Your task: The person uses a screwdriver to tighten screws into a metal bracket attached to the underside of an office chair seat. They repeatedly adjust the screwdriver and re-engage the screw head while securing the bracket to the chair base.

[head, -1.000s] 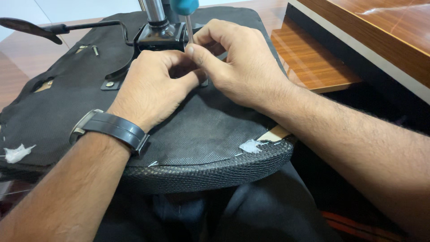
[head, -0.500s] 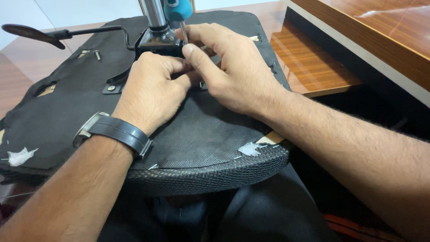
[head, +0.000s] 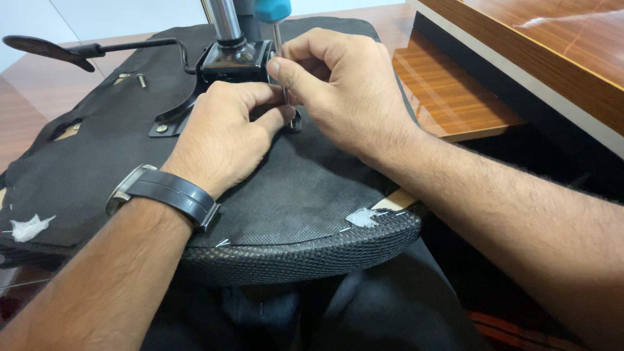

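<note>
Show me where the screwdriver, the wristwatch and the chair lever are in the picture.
screwdriver [head: 272, 9]: head view, on its teal handle at the top edge.
wristwatch [head: 170, 193]: head view, on the dark band around the left wrist.
chair lever [head: 42, 48]: head view, on its flat black paddle end.

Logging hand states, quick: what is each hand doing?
Left hand: closed, pressing the black fabric chair underside.
Right hand: pinching the teal-handled screwdriver's thin metal shaft.
</note>
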